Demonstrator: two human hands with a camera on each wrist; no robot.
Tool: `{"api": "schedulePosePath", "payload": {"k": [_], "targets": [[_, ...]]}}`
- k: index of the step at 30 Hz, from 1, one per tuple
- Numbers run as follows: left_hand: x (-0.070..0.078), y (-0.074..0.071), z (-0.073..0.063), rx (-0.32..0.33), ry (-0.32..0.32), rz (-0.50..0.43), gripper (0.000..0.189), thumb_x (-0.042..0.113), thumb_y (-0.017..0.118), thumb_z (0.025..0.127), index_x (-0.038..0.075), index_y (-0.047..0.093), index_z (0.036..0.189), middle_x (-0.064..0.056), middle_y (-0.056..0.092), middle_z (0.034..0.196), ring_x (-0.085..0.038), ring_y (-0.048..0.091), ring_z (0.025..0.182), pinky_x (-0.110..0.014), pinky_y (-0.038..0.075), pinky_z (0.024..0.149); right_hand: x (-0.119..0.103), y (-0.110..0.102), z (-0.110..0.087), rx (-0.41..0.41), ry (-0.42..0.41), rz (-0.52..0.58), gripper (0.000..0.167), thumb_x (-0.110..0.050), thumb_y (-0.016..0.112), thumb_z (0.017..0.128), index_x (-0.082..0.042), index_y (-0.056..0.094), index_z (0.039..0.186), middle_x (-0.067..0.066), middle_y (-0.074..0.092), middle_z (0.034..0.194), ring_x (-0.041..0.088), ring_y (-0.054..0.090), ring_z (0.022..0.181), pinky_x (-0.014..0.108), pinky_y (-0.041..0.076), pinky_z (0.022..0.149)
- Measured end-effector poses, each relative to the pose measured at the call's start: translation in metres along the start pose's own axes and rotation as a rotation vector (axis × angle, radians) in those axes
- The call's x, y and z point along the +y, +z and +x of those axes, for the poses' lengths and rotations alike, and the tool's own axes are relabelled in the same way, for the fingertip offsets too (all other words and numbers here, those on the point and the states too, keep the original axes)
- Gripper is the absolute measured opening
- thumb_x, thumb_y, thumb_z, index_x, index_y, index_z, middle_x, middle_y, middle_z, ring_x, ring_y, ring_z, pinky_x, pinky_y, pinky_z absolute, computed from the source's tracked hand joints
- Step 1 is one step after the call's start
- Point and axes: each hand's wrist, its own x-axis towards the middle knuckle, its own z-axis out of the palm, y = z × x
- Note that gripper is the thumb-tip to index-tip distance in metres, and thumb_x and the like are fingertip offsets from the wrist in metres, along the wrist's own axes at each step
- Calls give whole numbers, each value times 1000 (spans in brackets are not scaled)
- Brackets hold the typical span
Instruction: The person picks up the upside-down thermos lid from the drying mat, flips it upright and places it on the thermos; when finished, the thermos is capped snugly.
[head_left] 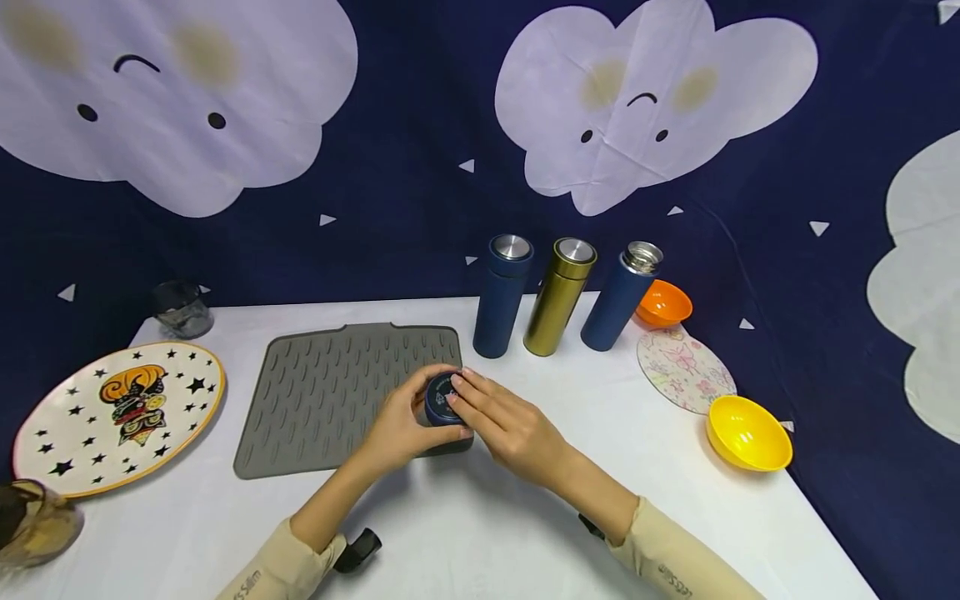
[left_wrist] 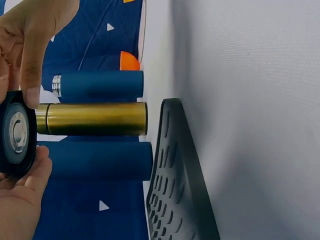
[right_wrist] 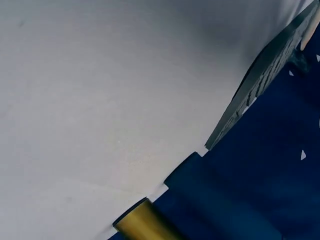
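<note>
Both hands hold a round dark blue lid (head_left: 441, 398) above the right edge of a grey ridged mat (head_left: 337, 400). My left hand (head_left: 408, 421) curls round its left side, thumb across the near side. My right hand (head_left: 517, 429) lays its fingers over the printed top. In the left wrist view, the right thumb presses the lid's edge, and the underside of the lid (left_wrist: 18, 132) shows a pale disc with a metallic ring. Neither hand appears in the right wrist view.
Behind stand a blue thermos (head_left: 501, 300), a gold thermos (head_left: 557, 300) and another blue thermos (head_left: 618, 300) with bare steel threads. Orange (head_left: 663, 305) and yellow (head_left: 748, 433) bowls and a floral disc (head_left: 686, 367) lie right. A starred plate (head_left: 180, 408) and glasses sit left.
</note>
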Motion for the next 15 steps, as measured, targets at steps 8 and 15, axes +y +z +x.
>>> {"api": "schedulePosePath", "payload": {"k": [8, 15], "targets": [[-2, 3, 1, 104, 15, -3, 75, 5, 90, 69, 9, 53, 134, -10, 63, 128, -12, 61, 111, -19, 51, 95, 29, -11, -16, 9, 480, 107, 88, -20, 88, 74, 1, 43, 146, 20, 44, 152, 33, 45, 138, 46, 41, 112], [-4, 5, 2, 102, -27, -25, 77, 6, 91, 68, 10, 52, 134, -9, 60, 131, -11, 59, 112, -17, 50, 96, 89, -25, -53, 331, 1143, 228, 76, -13, 87, 76, 4, 46, 138, 23, 55, 138, 35, 54, 128, 52, 48, 102]]}}
